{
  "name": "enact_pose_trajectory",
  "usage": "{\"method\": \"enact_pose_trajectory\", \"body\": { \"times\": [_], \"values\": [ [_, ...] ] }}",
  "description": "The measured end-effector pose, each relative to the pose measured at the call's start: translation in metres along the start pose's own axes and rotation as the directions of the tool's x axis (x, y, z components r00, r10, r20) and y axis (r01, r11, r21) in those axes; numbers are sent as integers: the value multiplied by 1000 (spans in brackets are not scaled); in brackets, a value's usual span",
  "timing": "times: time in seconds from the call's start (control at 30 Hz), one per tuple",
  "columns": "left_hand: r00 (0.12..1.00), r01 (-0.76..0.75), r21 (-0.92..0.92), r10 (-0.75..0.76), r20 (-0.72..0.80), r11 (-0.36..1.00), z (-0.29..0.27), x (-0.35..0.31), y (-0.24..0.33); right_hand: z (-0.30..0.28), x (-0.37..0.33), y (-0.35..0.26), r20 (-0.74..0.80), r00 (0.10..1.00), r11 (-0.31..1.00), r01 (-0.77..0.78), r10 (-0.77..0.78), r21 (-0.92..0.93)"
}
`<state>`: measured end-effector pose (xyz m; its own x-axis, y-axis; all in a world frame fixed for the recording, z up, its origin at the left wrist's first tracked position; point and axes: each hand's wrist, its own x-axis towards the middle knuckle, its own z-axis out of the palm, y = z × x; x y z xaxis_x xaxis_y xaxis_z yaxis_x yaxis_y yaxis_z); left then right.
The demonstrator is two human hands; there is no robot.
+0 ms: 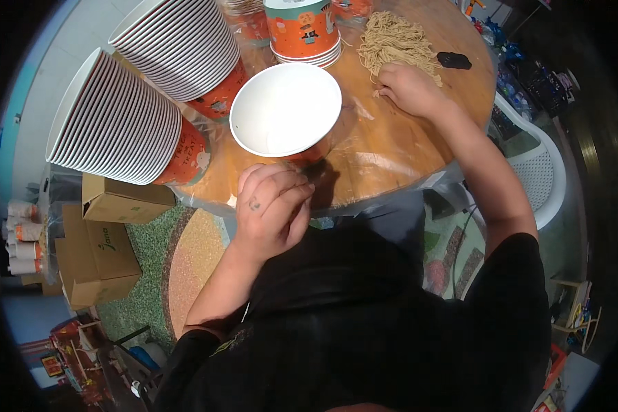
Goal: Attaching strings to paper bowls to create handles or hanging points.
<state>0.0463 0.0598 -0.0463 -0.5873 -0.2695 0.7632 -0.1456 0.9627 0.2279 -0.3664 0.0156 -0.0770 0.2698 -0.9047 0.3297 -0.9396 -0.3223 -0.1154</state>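
Black shirt (pixel 364 323) nearest the head cam. L hand (pixel 271 206): fingers curled together, can't tell if they pinch anything. White-lined bucket (pixel 288 106) just beyond it — mouth up toward the cam, axis roughly upright, prob. so its inside is reachable. R hand (pixel 410 89): fingers bent at near edge of tan strand bundle (pixel 391 41); pinch unclear. Bundle spreads beyond that hand, tangled, no clear long axis. Nested buckets (pixel 117 123) left of L hand — prob. stacked to save room.

Palm of the right hand (pixel 410 89) hidden, farther tub stack (pixel 185 49) cut off above
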Motion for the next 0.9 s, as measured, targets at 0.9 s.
{"method": "enact_pose_trajectory", "body": {
  "times": [0.9],
  "values": [
    [954,242,78,-252,163,967,-42,26,-56,-2,-23,-110,-263,964,875,88,46,476]
  ]
}}
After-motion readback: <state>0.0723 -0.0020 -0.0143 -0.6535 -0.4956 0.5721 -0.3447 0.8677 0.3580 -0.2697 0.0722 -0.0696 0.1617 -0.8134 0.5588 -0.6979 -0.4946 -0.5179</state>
